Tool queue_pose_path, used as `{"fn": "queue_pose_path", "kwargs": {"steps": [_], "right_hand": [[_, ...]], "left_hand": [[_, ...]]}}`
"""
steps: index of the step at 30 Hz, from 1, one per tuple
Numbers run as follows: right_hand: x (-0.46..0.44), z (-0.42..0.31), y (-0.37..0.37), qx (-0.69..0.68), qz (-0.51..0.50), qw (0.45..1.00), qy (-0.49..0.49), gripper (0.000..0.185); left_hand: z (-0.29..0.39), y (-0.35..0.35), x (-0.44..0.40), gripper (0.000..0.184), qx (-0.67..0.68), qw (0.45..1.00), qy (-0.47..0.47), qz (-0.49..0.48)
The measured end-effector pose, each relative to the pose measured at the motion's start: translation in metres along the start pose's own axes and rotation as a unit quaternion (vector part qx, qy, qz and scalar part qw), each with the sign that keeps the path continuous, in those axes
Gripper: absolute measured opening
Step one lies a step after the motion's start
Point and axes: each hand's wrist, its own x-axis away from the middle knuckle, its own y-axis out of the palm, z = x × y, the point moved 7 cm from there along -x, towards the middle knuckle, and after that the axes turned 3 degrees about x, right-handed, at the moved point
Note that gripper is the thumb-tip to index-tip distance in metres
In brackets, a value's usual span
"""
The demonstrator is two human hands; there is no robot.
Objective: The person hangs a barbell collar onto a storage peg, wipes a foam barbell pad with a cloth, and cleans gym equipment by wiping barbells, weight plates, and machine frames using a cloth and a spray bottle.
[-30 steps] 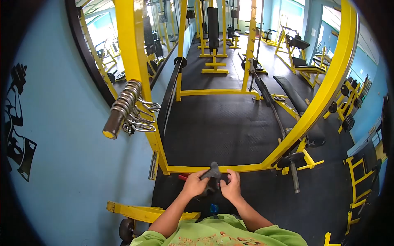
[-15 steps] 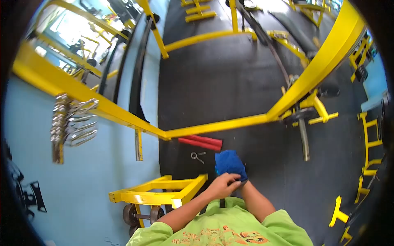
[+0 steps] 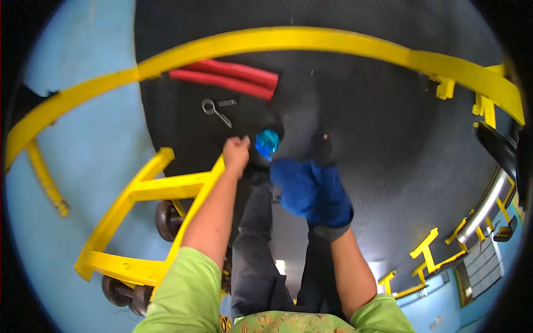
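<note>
My left hand (image 3: 237,154) is held with its fingers curled in, close to the upper end of a yellow dumbbell rack (image 3: 172,187); I see nothing in it. Just right of it, a shiny translucent blue object (image 3: 267,142), possibly a bottle seen from above, stands apart from the fingers. A blue cloth mitt (image 3: 311,191) with a dark cuff at the wrist covers my right hand (image 3: 327,202). Its fingers are hidden under the fabric, so their pose does not show.
Two red foam-like tubes (image 3: 227,76) lie on the black rubber floor (image 3: 366,127). Near them is a metal spring collar (image 3: 209,107). A yellow bar (image 3: 300,39) crosses in front, dark dumbbells (image 3: 126,293) sit on the rack, and a blue wall (image 3: 83,127) borders the left.
My left hand has left the mitt and moved left, towards the rack. The view has tipped down, bringing my legs and the shiny blue object into clearer sight.
</note>
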Motion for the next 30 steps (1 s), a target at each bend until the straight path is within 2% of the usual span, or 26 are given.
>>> {"fn": "queue_pose_path", "kwargs": {"steps": [1,2,3,4,5,6,8,10,12,13,14,16,17,18,20,21,22,23,25,26,27,29,30], "right_hand": [[-0.017,-0.004,-0.009,-0.045,0.019,0.999,-0.005,0.036],[-0.034,-0.009,-0.015,-0.086,0.037,0.995,-0.015,0.040],[-0.049,-0.013,-0.014,-0.086,0.050,0.995,0.003,0.040],[-0.063,-0.024,-0.017,-0.054,0.114,0.992,-0.027,0.045],[-0.074,-0.027,-0.028,-0.018,0.174,0.983,-0.058,0.050],[-0.086,-0.015,-0.040,-0.012,0.179,0.983,-0.046,0.050],[-0.104,-0.002,-0.058,0.143,0.167,0.973,-0.072,0.049],[-0.113,0.009,-0.071,0.294,0.146,0.940,-0.098,0.048],[-0.112,0.016,-0.075,0.435,0.118,0.884,-0.122,0.048],[-0.106,0.019,-0.074,0.501,0.102,0.849,-0.134,0.048],[-0.103,0.018,-0.068,0.564,0.080,0.808,-0.149,0.048],[-0.098,0.008,-0.042,0.679,0.033,0.708,-0.193,0.049],[-0.095,0.001,-0.023,0.729,0.010,0.648,-0.221,0.050],[-0.090,-0.007,-0.011,0.728,0.009,0.643,-0.237,0.050],[-0.074,-0.027,0.005,0.675,0.066,0.694,-0.243,0.039],[-0.064,-0.045,0.030,0.673,0.062,0.688,-0.264,0.039],[-0.050,-0.064,0.066,0.720,0.051,0.623,-0.299,0.033],[-0.033,-0.079,0.097,0.762,0.045,0.553,-0.333,0.027],[-0.001,-0.090,0.117,0.740,0.047,0.529,-0.413,0.023],[0.019,-0.097,0.128,0.719,0.044,0.510,-0.470,0.019],[0.039,-0.108,0.143,0.714,0.048,0.495,-0.494,0.019],[0.065,-0.128,0.171,0.745,0.062,0.497,-0.441,0.015],[0.088,-0.137,0.193,0.738,0.064,0.483,-0.467,0.015]], "left_hand": [[-0.029,0.010,-0.033,0.039,0.017,0.999,-0.011,0.046],[-0.032,0.011,-0.047,0.039,0.037,0.995,-0.088,0.029],[-0.059,0.022,-0.077,0.041,0.045,0.991,-0.123,0.021],[-0.086,0.034,-0.103,0.044,0.054,0.986,-0.157,0.014],[-0.097,0.042,-0.116,0.050,0.054,0.980,-0.191,0.020],[-0.097,0.044,-0.127,0.057,0.054,0.973,-0.222,0.026],[-0.100,0.045,-0.152,0.071,0.027,0.970,-0.231,0.070],[-0.150,0.055,-0.212,0.069,-0.065,0.968,-0.169,0.174],[-0.151,0.055,-0.231,0.056,-0.060,0.979,-0.182,0.072],[-0.155,0.062,-0.230,0.048,0.040,0.977,-0.209,-0.007],[-0.149,0.063,-0.225,0.037,0.087,0.976,-0.196,-0.034],[-0.129,0.046,-0.206,0.030,0.138,0.975,-0.175,0.006],[-0.123,0.039,-0.196,0.027,0.168,0.965,-0.201,0.013],[-0.122,0.032,-0.186,0.025,0.199,0.954,-0.225,0.020],[-0.101,0.018,-0.150,0.022,0.251,0.943,-0.219,0.017],[-0.081,0.010,-0.126,0.023,0.261,0.941,-0.214,0.009],[-0.065,-0.001,-0.106,0.025,0.226,0.958,-0.175,0.015],[-0.046,-0.010,-0.079,0.027,0.264,0.953,-0.150,0.018],[-0.008,-0.028,-0.030,0.023,0.299,0.949,-0.100,-0.018],[0.019,-0.042,-0.002,0.023,0.317,0.947,-0.053,-0.009],[0.055,-0.062,0.032,0.021,0.321,0.946,-0.047,-0.001],[0.104,-0.091,0.085,0.019,0.298,0.954,0.024,-0.013],[0.133,-0.111,0.116,0.018,0.291,0.954,0.066,-0.024]]}}
